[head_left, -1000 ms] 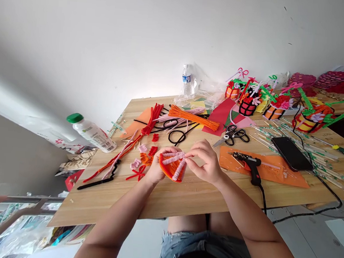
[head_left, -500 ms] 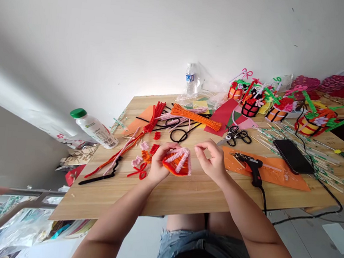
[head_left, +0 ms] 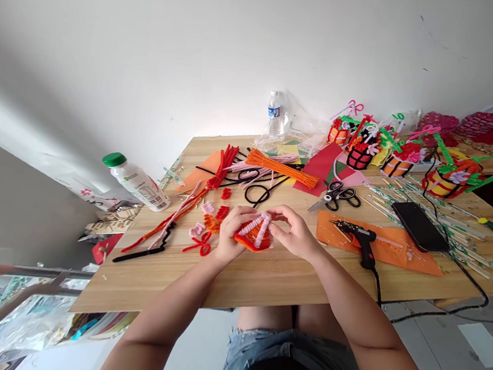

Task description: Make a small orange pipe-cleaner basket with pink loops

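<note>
Between my hands is a small orange basket (head_left: 251, 238) with pink pipe-cleaner strips across it and a red-orange rim, tilted over the table. My left hand (head_left: 232, 234) is wrapped round its left side. On the other side my right hand (head_left: 294, 233) grips its upper right edge, thumb and fingers closed on it; the exact fingertip contact is partly hidden. Just left of my left hand lie an orange curled pipe-cleaner piece (head_left: 212, 223), a pink one (head_left: 197, 229) and a red pipe-cleaner bow (head_left: 202, 243).
A hot glue gun (head_left: 360, 236) lies on orange felt (head_left: 412, 262), its cord trailing off the front edge. Scissors (head_left: 334, 197), a phone (head_left: 421, 225) and wooden sticks (head_left: 474, 251) are nearby. Behind are an orange pipe-cleaner bundle (head_left: 282, 167), finished flower baskets (head_left: 359, 156) and bottles (head_left: 137, 182).
My right hand has moved left from beside the basket and now holds its upper right edge. My left hand keeps its hold on the basket.
</note>
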Motion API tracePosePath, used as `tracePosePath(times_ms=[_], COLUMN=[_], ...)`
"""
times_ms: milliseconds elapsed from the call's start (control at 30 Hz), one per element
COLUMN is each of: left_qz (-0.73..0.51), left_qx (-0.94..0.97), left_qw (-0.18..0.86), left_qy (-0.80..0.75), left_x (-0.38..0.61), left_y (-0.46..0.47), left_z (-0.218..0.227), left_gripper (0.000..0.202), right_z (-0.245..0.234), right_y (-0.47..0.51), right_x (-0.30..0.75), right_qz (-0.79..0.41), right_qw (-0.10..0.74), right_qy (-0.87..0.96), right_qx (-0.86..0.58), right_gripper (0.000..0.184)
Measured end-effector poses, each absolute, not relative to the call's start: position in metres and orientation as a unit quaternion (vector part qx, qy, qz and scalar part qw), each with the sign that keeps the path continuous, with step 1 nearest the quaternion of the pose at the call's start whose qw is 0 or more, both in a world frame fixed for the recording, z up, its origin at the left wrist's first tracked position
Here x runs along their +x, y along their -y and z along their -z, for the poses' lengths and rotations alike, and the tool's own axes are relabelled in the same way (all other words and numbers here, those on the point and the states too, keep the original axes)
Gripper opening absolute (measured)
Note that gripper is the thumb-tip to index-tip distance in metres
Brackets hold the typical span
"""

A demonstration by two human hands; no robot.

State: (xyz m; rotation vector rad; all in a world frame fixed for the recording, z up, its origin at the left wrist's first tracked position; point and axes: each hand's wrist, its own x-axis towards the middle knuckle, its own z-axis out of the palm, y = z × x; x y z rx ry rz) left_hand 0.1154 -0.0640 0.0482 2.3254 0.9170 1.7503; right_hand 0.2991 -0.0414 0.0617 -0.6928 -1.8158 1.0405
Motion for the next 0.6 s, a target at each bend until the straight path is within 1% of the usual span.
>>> tracePosePath(times_ms=[100, 300, 433, 500, 600], left_qz=[-0.575, -0.588, -0.576, -0.554, -0.522], left_qx=[0.751, 0.721, 0.683, 0.635, 0.514], left_qw=[0.064, 0.157, 0.217, 0.302, 0.476], left_qy=[-0.319, -0.331, -0.392, -0.445, -0.487], left_x=[0.118, 0.125, 0.127, 0.129, 0.133], left_y=[0.064, 0.068, 0.068, 0.067, 0.065], left_z=[-0.046, -0.043, -0.041, -0.041, -0.040], left_gripper=[0.023, 0.019, 0.019, 0.023, 0.035], right_z=[-0.061, -0.068, -0.070, -0.066, -0.058], right_y=[0.042, 0.042, 0.040, 0.038, 0.032], right_x=[0.298, 0.304, 0.301, 0.298, 0.295], right_qz=[-0.421, -0.579, -0.608, -0.623, -0.638], right_qw=[0.450, 0.375, 0.382, 0.382, 0.371], right_qy=[0.730, 0.671, 0.631, 0.598, 0.546], right_qx=[-0.296, -0.272, -0.294, -0.328, -0.397], right_gripper=[0.024, 0.026, 0.026, 0.022, 0.031])
